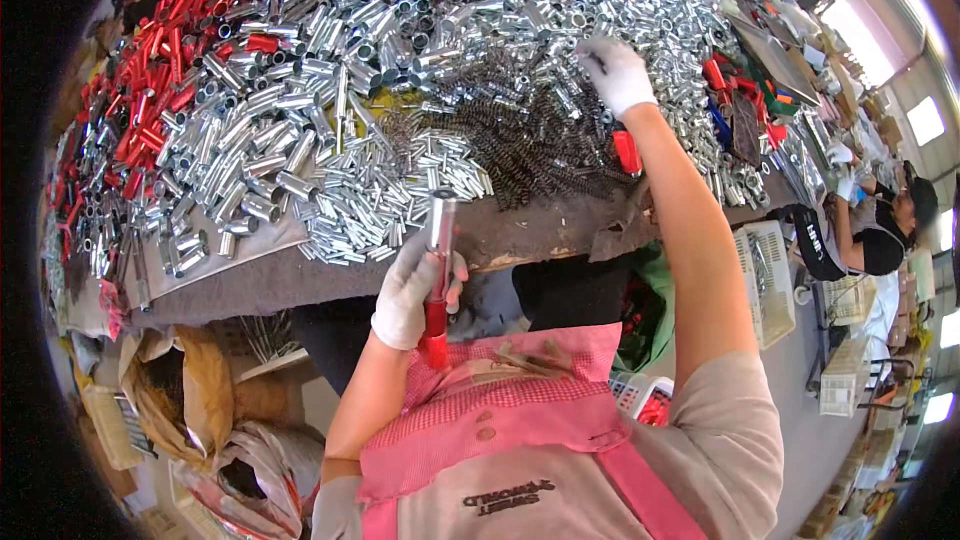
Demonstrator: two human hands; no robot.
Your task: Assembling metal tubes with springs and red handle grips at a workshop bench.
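Head view: we hold a red-and-silver tube [437, 314] nearer us than the spring pile [525, 145].
Our left hand [405, 298] wraps it; our right hand [614, 75] is at the pile's far right, its grip we cannot tell.

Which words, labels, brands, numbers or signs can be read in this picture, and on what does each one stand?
Beige shirt: dark, upside-down lettering, not copied here.
Black item beside the co-worker: white lettering, not copied here.
Red and silver tube in the left hand: no readable text.
Any other marks: too small.
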